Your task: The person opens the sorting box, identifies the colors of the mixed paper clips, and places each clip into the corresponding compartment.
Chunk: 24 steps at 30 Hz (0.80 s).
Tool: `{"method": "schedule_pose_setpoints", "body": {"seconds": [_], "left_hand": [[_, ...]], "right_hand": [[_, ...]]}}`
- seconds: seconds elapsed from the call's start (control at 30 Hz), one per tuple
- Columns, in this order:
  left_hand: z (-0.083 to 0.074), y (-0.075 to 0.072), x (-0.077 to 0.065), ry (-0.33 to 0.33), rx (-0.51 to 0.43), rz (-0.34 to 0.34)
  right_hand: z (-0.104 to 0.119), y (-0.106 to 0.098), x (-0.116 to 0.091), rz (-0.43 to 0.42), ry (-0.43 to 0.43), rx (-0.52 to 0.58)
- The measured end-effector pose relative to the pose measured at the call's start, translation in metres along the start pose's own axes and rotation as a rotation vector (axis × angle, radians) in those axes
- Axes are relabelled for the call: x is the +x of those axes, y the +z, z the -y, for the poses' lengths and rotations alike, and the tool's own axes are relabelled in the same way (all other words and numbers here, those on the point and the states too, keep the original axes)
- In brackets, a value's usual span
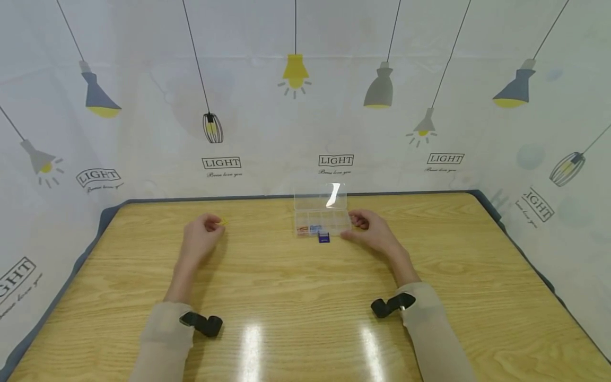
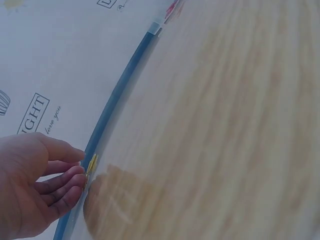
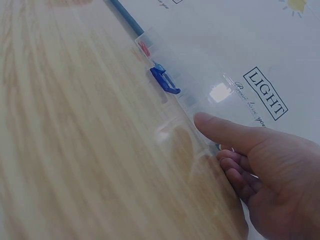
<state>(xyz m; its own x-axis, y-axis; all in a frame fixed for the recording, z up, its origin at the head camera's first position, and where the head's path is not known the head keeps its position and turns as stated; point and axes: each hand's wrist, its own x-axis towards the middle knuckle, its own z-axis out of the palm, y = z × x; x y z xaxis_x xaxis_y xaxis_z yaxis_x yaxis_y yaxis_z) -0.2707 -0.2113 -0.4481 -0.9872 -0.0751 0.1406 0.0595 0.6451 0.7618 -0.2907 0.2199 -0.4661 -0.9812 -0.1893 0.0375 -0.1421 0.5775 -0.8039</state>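
Note:
My left hand (image 1: 202, 236) pinches a small yellow looped piece, like a paper clip (image 2: 92, 164), between thumb and fingers just above the table. Right of centre stands a clear plastic compartment box (image 1: 329, 220) with its transparent lid (image 1: 310, 197) raised at the back. My right hand (image 1: 374, 232) grips the box's right end, the thumb at its front edge and the fingers round the side. Small red pieces (image 1: 303, 230) lie in the front left compartment, with light blue pieces (image 1: 315, 229) in the one beside it. A dark blue clasp (image 3: 165, 81) juts from the box's front.
The wood-grain table (image 1: 267, 286) reaches a blue-edged border (image 1: 238, 197) at the back. Behind and at both sides hangs a white sheet (image 1: 262, 127) printed with lamps. Black wrist cameras (image 1: 205, 323) sit on both sleeves.

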Motion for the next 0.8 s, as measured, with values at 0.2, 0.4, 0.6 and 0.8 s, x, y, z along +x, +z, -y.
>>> {"method": "schedule_pose_setpoints", "body": {"seconds": [0.2, 0.4, 0.6, 0.8], "left_hand": [[0.004, -0.0017, 0.0042, -0.041, 0.026, 0.009], [0.005, -0.001, 0.007, -0.06, 0.053, 0.008], [0.0048, -0.0005, 0.0073, -0.051, 0.071, -0.007], [0.007, 0.0009, 0.0081, -0.034, 0.08, -0.029]], "right_hand": [[-0.0015, 0.0002, 0.0011, 0.001, 0.002, -0.01], [-0.0026, 0.0, 0.0017, 0.001, -0.001, -0.016], [-0.003, -0.0001, 0.0017, 0.001, -0.007, -0.025], [-0.0018, -0.0002, 0.0011, 0.0, 0.007, -0.005]]}}
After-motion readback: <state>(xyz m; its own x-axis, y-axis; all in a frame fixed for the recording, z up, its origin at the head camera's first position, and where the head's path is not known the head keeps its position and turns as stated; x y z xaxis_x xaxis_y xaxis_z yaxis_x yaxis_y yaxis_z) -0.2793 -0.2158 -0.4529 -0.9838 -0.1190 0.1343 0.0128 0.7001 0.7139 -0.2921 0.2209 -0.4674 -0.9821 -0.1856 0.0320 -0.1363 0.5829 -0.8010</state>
